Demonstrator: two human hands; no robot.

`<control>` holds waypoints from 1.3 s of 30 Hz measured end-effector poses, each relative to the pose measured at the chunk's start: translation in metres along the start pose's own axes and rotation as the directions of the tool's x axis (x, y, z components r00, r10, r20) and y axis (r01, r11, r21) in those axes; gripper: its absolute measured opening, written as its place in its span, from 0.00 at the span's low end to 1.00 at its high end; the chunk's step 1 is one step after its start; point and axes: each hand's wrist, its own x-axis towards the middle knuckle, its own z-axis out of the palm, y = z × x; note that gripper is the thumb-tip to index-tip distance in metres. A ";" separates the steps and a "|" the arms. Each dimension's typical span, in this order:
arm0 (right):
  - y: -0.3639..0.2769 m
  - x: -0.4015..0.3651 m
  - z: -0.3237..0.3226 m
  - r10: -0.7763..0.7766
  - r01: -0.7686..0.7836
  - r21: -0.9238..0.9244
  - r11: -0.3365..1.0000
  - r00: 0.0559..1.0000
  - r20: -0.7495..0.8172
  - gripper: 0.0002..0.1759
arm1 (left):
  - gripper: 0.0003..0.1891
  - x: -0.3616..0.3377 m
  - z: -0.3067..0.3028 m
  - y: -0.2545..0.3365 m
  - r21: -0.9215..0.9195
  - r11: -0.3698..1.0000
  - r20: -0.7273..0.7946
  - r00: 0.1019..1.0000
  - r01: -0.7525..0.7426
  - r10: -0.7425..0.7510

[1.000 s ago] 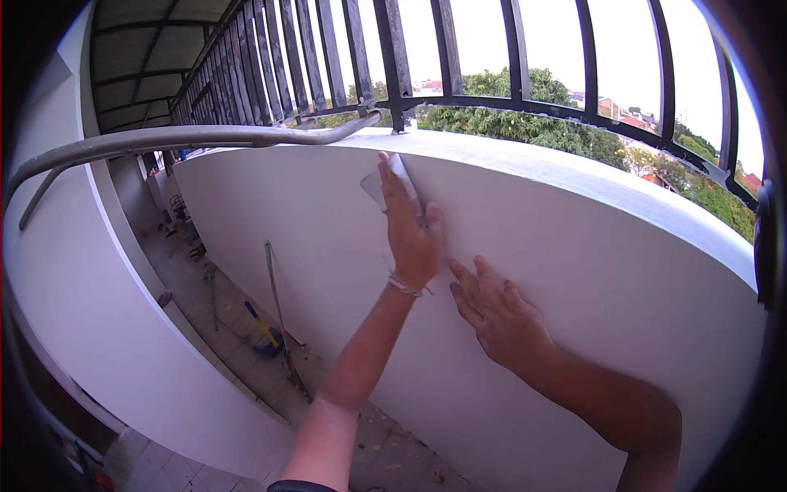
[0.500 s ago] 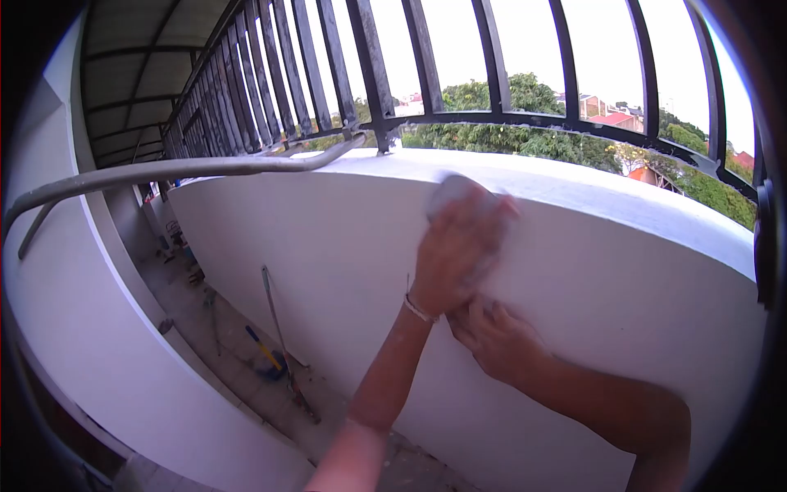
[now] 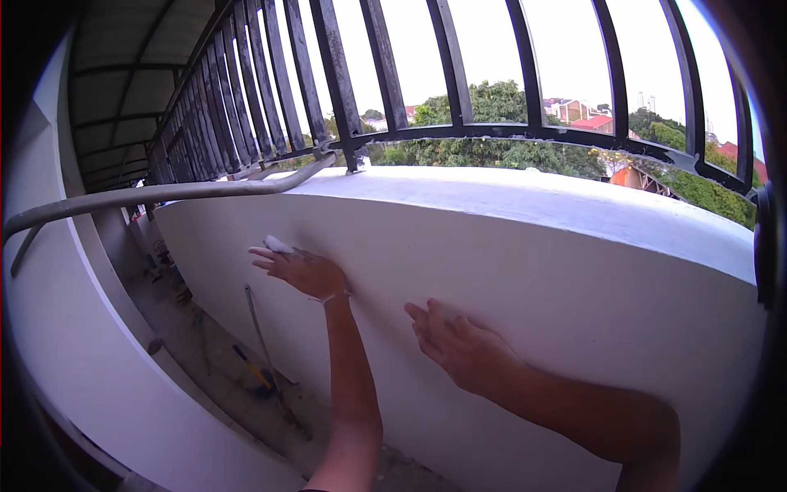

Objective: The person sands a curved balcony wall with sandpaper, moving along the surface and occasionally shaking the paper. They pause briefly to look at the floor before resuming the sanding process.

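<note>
My left hand [image 3: 307,275] is pressed toward the wall's side face, fingers pointing left. Under its palm and fingers it holds a small pale grey sheet [image 3: 277,244] that looks like sandpaper, mostly hidden by the hand. The low white wall [image 3: 525,328] has a smooth painted face and a lighter top ledge [image 3: 492,190]. To the right and a bit lower, my right hand [image 3: 467,348] rests at the wall face with its fingers apart and slightly bent, holding nothing.
Black metal railing [image 3: 508,131] runs above the ledge. A bent grey pipe [image 3: 180,193] crosses on the left, in front of a white wall [image 3: 98,328]. On the floor, a long pole [image 3: 264,336] leans near a yellow-and-blue handled tool [image 3: 254,369].
My left hand has swept left and down along the wall from near the ledge, carrying the sheet. It has parted from my right hand, which stays at about the same place.
</note>
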 end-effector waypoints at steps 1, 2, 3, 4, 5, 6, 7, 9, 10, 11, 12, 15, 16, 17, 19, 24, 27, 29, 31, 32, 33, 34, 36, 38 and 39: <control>0.000 0.000 0.000 0.000 0.000 -0.011 1.000 1.000 -0.007 0.27 | 0.28 -0.003 -0.011 0.019 -0.099 0.994 -0.073 0.997 -0.036 0.029; 0.000 -0.001 0.000 -0.003 0.003 -0.020 1.000 1.000 -0.014 0.27 | 0.28 -0.006 -0.020 0.035 -0.270 0.963 0.079 0.997 0.009 0.013; 0.000 -0.001 0.000 -0.003 0.003 -0.025 1.000 1.000 -0.013 0.27 | 0.28 -0.009 -0.028 0.050 -0.425 0.902 0.228 0.973 0.078 0.023; 0.000 0.000 0.000 -0.001 0.000 -0.027 1.000 1.000 -0.014 0.27 | 0.28 -0.012 -0.039 0.065 -0.554 0.816 0.365 0.929 0.164 0.061; -0.001 0.001 -0.001 0.004 -0.004 -0.024 1.000 1.000 -0.017 0.27 | 0.27 -0.014 -0.055 0.080 -0.642 0.767 0.305 0.924 0.019 0.232; -0.003 0.001 -0.001 0.003 -0.003 -0.007 1.000 1.000 -0.004 0.26 | 0.27 -0.016 -0.072 0.094 -0.715 0.688 0.228 0.890 -0.123 0.395; -0.005 0.001 0.000 0.000 0.000 0.006 1.000 1.000 0.006 0.26 | 0.27 -0.021 -0.089 0.109 -0.743 0.639 0.186 0.855 -0.200 0.484; -0.005 0.001 0.002 0.007 -0.007 0.030 1.000 1.000 0.001 0.26 | 0.26 -0.030 -0.114 0.125 -0.785 0.516 0.088 0.763 -0.342 0.640; -0.005 0.001 0.002 0.020 -0.019 0.046 0.999 1.000 -0.013 0.26 | 0.25 -0.027 -0.112 0.118 -0.772 0.558 0.120 0.791 -0.305 0.599; -0.005 0.001 0.002 0.029 -0.027 0.062 0.998 0.999 -0.025 0.26 | 0.25 -0.020 -0.103 0.109 -0.756 0.598 0.152 0.819 -0.265 0.554; -0.004 0.001 0.001 0.012 -0.010 0.057 0.998 1.000 -0.023 0.26 | 0.25 -0.013 -0.092 0.097 -0.740 0.635 0.179 0.844 -0.223 0.506; -0.001 -0.001 -0.001 -0.017 0.017 0.027 0.999 1.000 -0.021 0.26 | 0.26 0.013 -0.063 0.054 -0.349 0.806 0.693 0.710 0.478 -0.121; -0.001 -0.001 0.000 -0.025 0.025 0.005 1.000 0.999 -0.022 0.26 | 0.27 0.006 -0.055 0.047 -0.393 0.798 0.656 0.748 0.458 -0.106; 0.000 -0.001 0.000 -0.032 0.032 -0.021 0.999 0.999 -0.023 0.26 | 0.28 -0.004 -0.047 0.042 -0.440 0.786 0.614 0.784 0.435 -0.090; -0.001 0.001 0.000 -0.010 0.010 0.023 1.000 1.000 -0.022 0.26 | 0.31 -0.023 -0.059 0.067 -0.668 0.717 0.409 0.903 0.199 0.129; -0.023 -0.005 0.012 -0.083 0.063 0.199 0.978 0.992 0.094 0.26 | 0.28 -0.031 -0.136 0.123 -0.761 0.499 0.199 0.582 -0.415 0.788; -0.010 -0.005 0.004 -0.029 0.030 0.081 0.996 0.999 -0.018 0.27 | 0.27 -0.011 -0.098 0.099 -0.744 0.490 0.054 0.690 -0.454 0.722; -0.013 -0.004 0.005 -0.022 0.024 0.076 0.997 0.999 -0.024 0.28 | 0.25 -0.004 -0.051 0.056 -0.620 0.769 0.292 0.864 -0.154 0.409; -0.012 -0.001 0.004 -0.062 0.061 0.032 0.998 0.998 0.006 0.28 | 0.23 0.001 -0.036 0.043 -0.301 0.953 0.536 0.832 0.034 0.140; -0.011 -0.001 0.003 -0.086 0.086 0.007 0.996 0.996 0.021 0.29 | 0.23 0.000 -0.031 0.039 -0.110 0.987 0.610 0.792 0.117 -0.026; -0.012 0.001 0.004 -0.076 0.076 -0.010 0.997 0.997 0.009 0.29 | 0.24 -0.005 -0.042 0.058 -0.374 0.915 0.504 0.861 0.149 0.065; -0.015 0.003 0.006 -0.060 0.060 -0.028 0.998 0.998 -0.002 0.29 | 0.25 -0.014 -0.063 0.090 -0.616 0.775 0.371 0.920 0.141 0.128; -0.027 0.005 0.021 -0.103 0.102 -0.122 0.987 0.995 -0.002 0.30 | 0.29 -0.039 -0.111 0.143 -0.764 0.625 0.143 0.903 -0.159 0.405; -0.050 0.004 0.044 -0.205 0.205 -0.261 0.943 0.978 0.027 0.30 | 0.33 -0.033 -0.155 0.162 -0.780 0.514 0.186 0.653 -0.356 0.734; -0.037 0.008 0.018 -0.224 0.254 -0.245 0.936 0.964 0.143 0.31 | 0.34 -0.032 -0.155 0.163 -0.809 0.481 0.188 0.625 -0.338 0.757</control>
